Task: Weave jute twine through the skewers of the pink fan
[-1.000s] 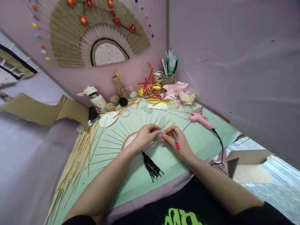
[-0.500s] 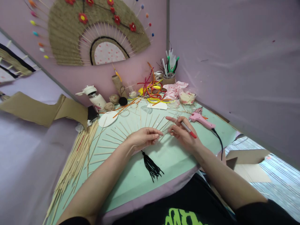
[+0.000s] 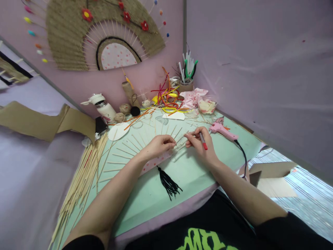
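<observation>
My left hand (image 3: 160, 145) pinches the left end of a clear ruler (image 3: 180, 143) above the table. At the ruler's other end, my right hand (image 3: 201, 147) has its thumb and fingertips closed, with a red-ended pen (image 3: 203, 141) tucked between the fingers. Thin wooden sticks (image 3: 125, 151) fan out on the table around a half-round piece of pink dotted material (image 3: 154, 164), partly hidden by my left hand and forearm. A black tassel (image 3: 169, 183) hangs off its lower edge, lying flat on the table.
A pink glue gun (image 3: 223, 131) with a black cord lies on the right. Loose sticks (image 3: 80, 184) are heaped at the left edge. A white bottle (image 3: 105, 109), twine balls (image 3: 120, 117), coloured pipe cleaners (image 3: 169, 99) and a tool jar (image 3: 186, 85) line the back.
Both hands have moved slightly left and up with the ruler, which now lies lower over the sticks. The pen has tipped more upright. More of the pink dotted piece shows.
</observation>
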### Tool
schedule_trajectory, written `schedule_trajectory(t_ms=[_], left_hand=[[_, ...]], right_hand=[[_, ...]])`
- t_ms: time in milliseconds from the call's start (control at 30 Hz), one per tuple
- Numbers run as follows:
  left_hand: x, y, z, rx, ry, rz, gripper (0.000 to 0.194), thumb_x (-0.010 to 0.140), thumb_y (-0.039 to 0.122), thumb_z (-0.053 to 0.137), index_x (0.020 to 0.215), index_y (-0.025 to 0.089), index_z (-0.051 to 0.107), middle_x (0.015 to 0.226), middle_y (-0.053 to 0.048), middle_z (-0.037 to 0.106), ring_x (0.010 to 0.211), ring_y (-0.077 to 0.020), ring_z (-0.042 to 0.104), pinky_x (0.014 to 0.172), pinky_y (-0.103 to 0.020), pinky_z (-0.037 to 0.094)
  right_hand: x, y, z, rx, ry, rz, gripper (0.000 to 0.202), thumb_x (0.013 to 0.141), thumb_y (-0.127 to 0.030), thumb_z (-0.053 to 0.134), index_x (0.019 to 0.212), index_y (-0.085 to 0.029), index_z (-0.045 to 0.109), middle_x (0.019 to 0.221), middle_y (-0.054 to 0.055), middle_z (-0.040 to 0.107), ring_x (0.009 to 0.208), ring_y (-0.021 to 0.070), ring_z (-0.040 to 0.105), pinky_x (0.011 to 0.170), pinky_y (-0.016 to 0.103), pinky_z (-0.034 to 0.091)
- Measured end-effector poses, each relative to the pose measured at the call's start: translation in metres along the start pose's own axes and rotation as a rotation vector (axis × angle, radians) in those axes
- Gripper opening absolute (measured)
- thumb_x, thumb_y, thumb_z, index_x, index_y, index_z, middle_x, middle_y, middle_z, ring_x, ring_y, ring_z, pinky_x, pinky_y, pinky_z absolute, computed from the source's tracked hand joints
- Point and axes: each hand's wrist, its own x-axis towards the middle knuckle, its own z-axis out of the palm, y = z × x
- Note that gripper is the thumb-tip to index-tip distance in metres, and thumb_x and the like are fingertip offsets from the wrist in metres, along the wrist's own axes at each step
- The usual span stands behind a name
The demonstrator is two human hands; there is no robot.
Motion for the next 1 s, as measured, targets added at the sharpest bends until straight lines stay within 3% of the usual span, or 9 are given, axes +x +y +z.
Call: schedule_trajectory(t_ms=[133,300,367,533,1000], left_hand=[[0.009,-0.002,-0.015,0.105,-0.010,-0.029,0.020,0.074,0.033,0.050,0.079,0.015,0.058,0.066,0.001,0.055,0.060,-0.0107,0.048,0.057,-0.023,0.037],[0.016,-0.014,-0.019,0.178,-0.072,-0.033,0.019,0.073,0.032,0.050,0.077,0.016,0.058,0.065,0.001,0.055,0.057,-0.0105,0.046,0.054,-0.023,0.036],[0.016,-0.017,-0.017,0.181,-0.061,-0.027,0.019,0.072,0.031,0.050,0.077,0.016,0.059,0.065,0.001,0.055,0.058,-0.0106,0.046,0.056,-0.023,0.036],[0.019,-0.022,-0.008,0.137,0.021,-0.014,0.020,0.072,0.030,0.050,0.079,0.014,0.060,0.066,0.000,0.057,0.059,-0.0106,0.048,0.056,-0.022,0.037],[0.023,-0.030,0.000,0.183,0.024,-0.044,0.028,0.072,0.037,0.052,0.081,0.014,0.065,0.066,-0.001,0.058,0.061,-0.0123,0.049,0.057,-0.024,0.037]], right_hand=[[-0.013,0.001,-0.004,-0.235,-0.083,-0.065,0.024,0.080,-0.037,0.054,0.083,-0.023,0.035,0.091,0.002,0.058,0.064,0.0129,0.060,0.059,0.030,0.051],[-0.054,0.009,-0.004,-0.742,-0.490,-0.368,0.004,0.085,-0.024,0.047,0.086,-0.021,0.048,0.089,0.007,0.062,0.084,0.0200,0.057,0.075,0.037,0.046],[-0.064,0.012,-0.002,-0.817,-0.565,-0.492,0.004,0.085,-0.021,0.046,0.087,-0.020,0.050,0.097,0.010,0.063,0.090,0.0219,0.055,0.080,0.040,0.044],[-0.066,0.013,0.003,-0.907,-0.567,-0.592,0.007,0.082,-0.022,0.051,0.088,-0.019,0.052,0.118,0.011,0.057,0.104,0.0245,0.050,0.089,0.045,0.040],[-0.066,0.015,0.006,-0.992,-0.516,-0.538,0.009,0.082,-0.023,0.050,0.090,-0.019,0.052,0.128,0.010,0.050,0.114,0.0256,0.044,0.093,0.046,0.038]])
